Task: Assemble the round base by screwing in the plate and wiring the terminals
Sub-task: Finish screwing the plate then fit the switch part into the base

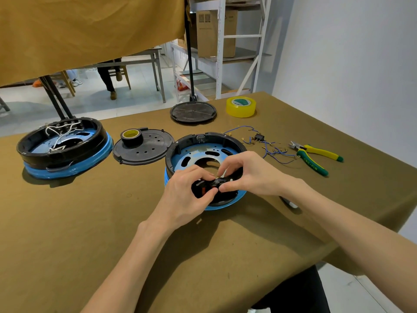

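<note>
— Where does the single view look from?

— From the person's head, facing forward and down over the tabletop (67, 222).

— How near is it?

— Close: both forearms run in from the bottom edge, and the left hand (187, 190) and right hand (250, 172) meet near the middle, over the round base (203, 152).

— And farther off?

— The wide angle also takes in the far tabletop edge, the floor and a shelf rack (225, 41) beyond.

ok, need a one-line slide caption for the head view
Both hands, left hand and right hand, pinch a small black part at the near rim of the round base; pliers alongside.
</note>
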Demonstrator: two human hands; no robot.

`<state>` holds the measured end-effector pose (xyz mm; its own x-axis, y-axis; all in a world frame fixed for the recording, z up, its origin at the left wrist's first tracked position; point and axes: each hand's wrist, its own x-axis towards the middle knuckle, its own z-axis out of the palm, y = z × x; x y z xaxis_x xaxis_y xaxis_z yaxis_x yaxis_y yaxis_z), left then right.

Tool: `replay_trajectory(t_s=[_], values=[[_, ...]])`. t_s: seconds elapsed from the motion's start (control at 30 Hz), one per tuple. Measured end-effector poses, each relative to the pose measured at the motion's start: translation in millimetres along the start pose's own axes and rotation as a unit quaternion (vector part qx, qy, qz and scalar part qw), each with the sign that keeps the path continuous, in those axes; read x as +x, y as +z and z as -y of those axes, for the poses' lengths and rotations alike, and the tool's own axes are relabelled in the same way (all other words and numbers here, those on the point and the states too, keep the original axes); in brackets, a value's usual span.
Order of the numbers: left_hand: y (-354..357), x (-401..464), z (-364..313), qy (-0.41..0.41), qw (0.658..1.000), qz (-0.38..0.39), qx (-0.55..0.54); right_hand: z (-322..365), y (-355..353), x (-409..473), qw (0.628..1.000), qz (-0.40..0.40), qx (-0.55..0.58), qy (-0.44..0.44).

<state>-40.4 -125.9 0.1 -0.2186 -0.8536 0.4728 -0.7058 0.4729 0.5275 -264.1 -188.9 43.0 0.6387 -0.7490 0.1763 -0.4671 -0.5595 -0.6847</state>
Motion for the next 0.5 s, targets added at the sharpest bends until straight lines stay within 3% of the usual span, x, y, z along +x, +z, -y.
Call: replay_trajectory(t_s=[0.27,0.5], values=[[-5,2,1,0.007,1.0,0.019,-0.012,6,4,7,0.994,0.068,-0.084,-0.005],[-4,1,1,-0.001,1.0,0.007,-0.021,6,0,12,0.995,0.058,-0.082,-0.015]])
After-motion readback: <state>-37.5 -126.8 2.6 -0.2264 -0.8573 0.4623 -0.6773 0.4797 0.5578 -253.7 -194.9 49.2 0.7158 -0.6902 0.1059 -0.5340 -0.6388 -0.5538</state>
